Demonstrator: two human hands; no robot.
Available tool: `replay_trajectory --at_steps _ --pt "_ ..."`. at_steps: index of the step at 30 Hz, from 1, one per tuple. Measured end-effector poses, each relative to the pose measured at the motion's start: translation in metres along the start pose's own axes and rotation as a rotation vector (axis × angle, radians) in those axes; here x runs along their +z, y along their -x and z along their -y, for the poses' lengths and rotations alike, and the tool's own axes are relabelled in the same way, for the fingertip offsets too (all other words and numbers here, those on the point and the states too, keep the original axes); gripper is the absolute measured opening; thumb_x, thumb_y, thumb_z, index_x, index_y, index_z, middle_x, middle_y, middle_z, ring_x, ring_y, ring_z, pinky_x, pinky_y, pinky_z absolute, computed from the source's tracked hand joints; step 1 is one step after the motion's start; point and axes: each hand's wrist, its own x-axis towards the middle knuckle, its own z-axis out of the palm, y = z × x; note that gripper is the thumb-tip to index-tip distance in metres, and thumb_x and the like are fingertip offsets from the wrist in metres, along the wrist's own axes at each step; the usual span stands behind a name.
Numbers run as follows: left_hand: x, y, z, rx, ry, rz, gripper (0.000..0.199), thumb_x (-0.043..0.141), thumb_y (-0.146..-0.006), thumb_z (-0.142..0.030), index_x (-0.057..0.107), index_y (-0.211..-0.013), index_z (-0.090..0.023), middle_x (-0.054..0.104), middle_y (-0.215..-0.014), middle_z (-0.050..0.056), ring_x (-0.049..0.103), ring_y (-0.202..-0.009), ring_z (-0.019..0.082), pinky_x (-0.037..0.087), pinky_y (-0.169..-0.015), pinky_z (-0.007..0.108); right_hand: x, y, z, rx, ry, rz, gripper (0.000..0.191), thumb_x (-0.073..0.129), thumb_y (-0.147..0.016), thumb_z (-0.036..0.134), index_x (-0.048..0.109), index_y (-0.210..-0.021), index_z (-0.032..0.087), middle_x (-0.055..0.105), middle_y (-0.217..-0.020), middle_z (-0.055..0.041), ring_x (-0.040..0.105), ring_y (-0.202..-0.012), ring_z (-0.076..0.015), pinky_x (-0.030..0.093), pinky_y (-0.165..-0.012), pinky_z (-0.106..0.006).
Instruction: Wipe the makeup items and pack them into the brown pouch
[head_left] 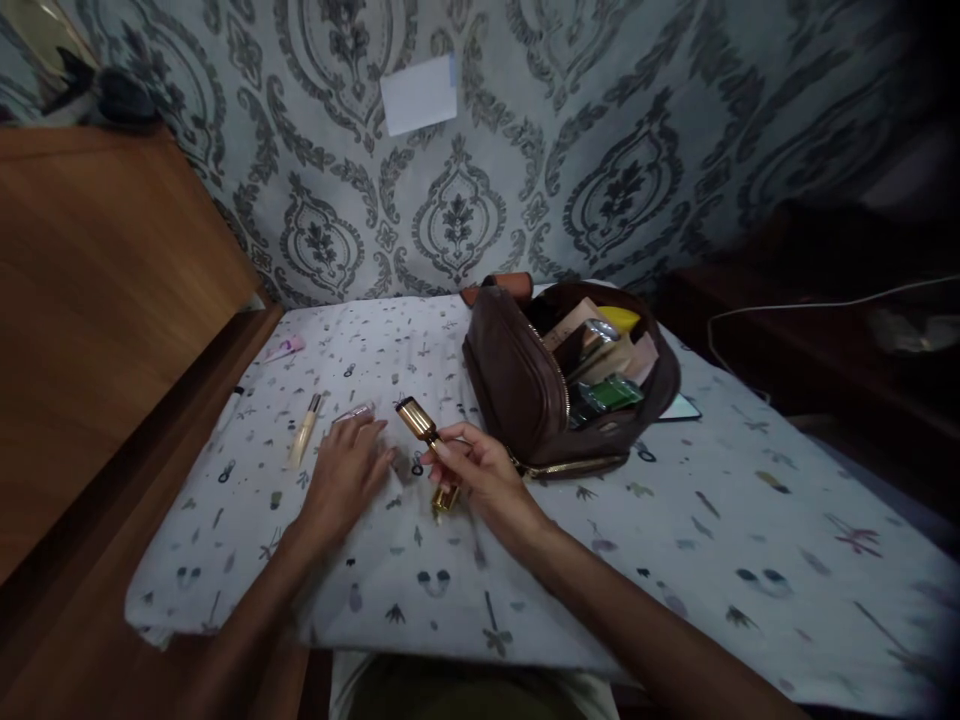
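Observation:
My right hand [484,475] pinches a shiny gold cosmetic tube [417,420] with a dark end, tilted up and to the left. Just below those fingers shows a second gold piece [445,498]; whether it is held or lies on the cloth, I cannot tell. Palm down over the cloth, my left hand [343,475] has its fingers stretched out and apart. A small clear, pinkish item [355,411] lies at its fingertips, partly hidden by them. Left of that hand lies a slim beige tube [304,432] with a dark cap.
A brown zip bag [517,375] stands gaping at the right, filled with packets, one of them green [611,393]. A pink-and-white item [285,347] lies at the back left of the patterned cloth [420,620]. A wooden cabinet [112,300] borders the left side.

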Motion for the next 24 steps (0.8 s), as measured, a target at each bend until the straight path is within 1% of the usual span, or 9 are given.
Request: replay_trajectory --at_steps 3,5,8,10,13,15,17,21,24 --pt "0.004 0.018 0.017 0.062 -0.187 0.072 0.038 0.053 -0.096 -0.035 0.058 -0.131 -0.023 0.060 -0.133 0.014 0.052 -0.126 0.032 0.046 -0.104 0.050 -0.001 0.000 0.002 0.009 -0.060 -0.009 0.047 0.087 -0.067 0.052 0.059 -0.088 0.021 0.075 -0.078 -0.0016 0.062 -0.061 -0.0113 0.043 -0.056 -0.023" --pt "0.007 0.025 0.021 0.048 -0.168 0.082 0.025 0.049 -0.097 -0.032 0.063 -0.116 -0.022 0.066 -0.115 0.011 0.059 -0.109 0.028 0.052 -0.092 0.043 -0.002 -0.001 0.002 0.005 -0.068 -0.017 0.047 0.088 -0.066 0.052 0.059 -0.087 0.021 0.074 -0.077 -0.0011 0.062 -0.060 -0.0107 0.043 -0.056 -0.023" --pt "0.006 0.024 0.012 -0.019 -0.069 0.001 0.019 0.045 -0.099 -0.028 0.061 -0.091 -0.022 0.062 -0.086 0.004 0.060 -0.082 0.022 0.051 -0.074 0.035 -0.003 -0.001 0.000 -0.023 -0.018 -0.021 0.047 0.086 -0.068 0.054 0.059 -0.087 0.021 0.074 -0.076 -0.0007 0.062 -0.060 -0.0109 0.044 -0.055 -0.023" --pt "0.000 0.018 -0.001 -0.011 -0.013 -0.110 0.015 0.046 -0.099 -0.027 0.058 -0.092 -0.022 0.061 -0.084 0.002 0.059 -0.077 0.019 0.050 -0.071 0.033 -0.003 -0.001 -0.001 -0.044 0.036 -0.022 0.047 0.084 -0.068 0.056 0.058 -0.086 0.021 0.073 -0.076 -0.0006 0.062 -0.059 -0.0116 0.044 -0.053 -0.023" --pt "-0.006 0.009 -0.022 0.151 -0.055 -0.293 0.009 0.047 -0.099 -0.023 0.056 -0.100 -0.022 0.066 -0.105 0.007 0.063 -0.100 0.022 0.051 -0.088 0.037 -0.001 0.000 0.000 -0.048 0.119 -0.014 0.049 0.083 -0.067 0.059 0.058 -0.085 0.021 0.070 -0.071 0.0016 0.060 -0.054 -0.0107 0.044 -0.050 -0.022" --pt "-0.002 0.003 -0.030 0.300 -0.091 -0.289 0.010 0.047 -0.099 -0.019 0.053 -0.105 -0.022 0.063 -0.126 0.011 0.055 -0.126 0.026 0.045 -0.105 0.044 0.002 0.002 0.001 -0.036 0.167 0.021 0.048 0.083 -0.068 0.058 0.058 -0.082 0.020 0.065 -0.065 0.0047 0.056 -0.050 -0.0089 0.043 -0.049 -0.021" --pt "0.007 -0.001 -0.034 0.382 -0.091 -0.218 0.014 0.044 -0.099 -0.019 0.052 -0.110 -0.022 0.062 -0.132 0.012 0.051 -0.131 0.027 0.042 -0.109 0.046 0.004 0.005 0.003 -0.024 0.209 0.082 0.045 0.083 -0.069 0.056 0.057 -0.076 0.020 0.061 -0.059 0.0065 0.054 -0.048 -0.0080 0.042 -0.048 -0.021" --pt "0.022 -0.007 -0.032 0.286 -0.083 -0.130 0.019 0.038 -0.101 -0.028 0.055 -0.096 -0.022 0.067 -0.094 0.008 0.059 -0.090 0.023 0.047 -0.084 0.038 0.002 0.007 0.004 0.005 0.239 0.174 0.043 0.080 -0.072 0.056 0.055 -0.074 0.020 0.059 -0.055 0.0062 0.055 -0.048 -0.0098 0.041 -0.047 -0.021" --pt "0.022 -0.012 -0.033 0.131 0.032 -0.117 0.032 0.037 -0.101 -0.035 0.044 -0.072 -0.024 0.051 -0.066 0.000 0.049 -0.065 0.017 0.038 -0.065 0.031 -0.001 0.007 0.000 0.018 0.257 0.226 0.045 0.078 -0.073 0.059 0.055 -0.077 0.021 0.064 -0.064 0.0029 0.058 -0.052 -0.0114 0.043 -0.049 -0.023"
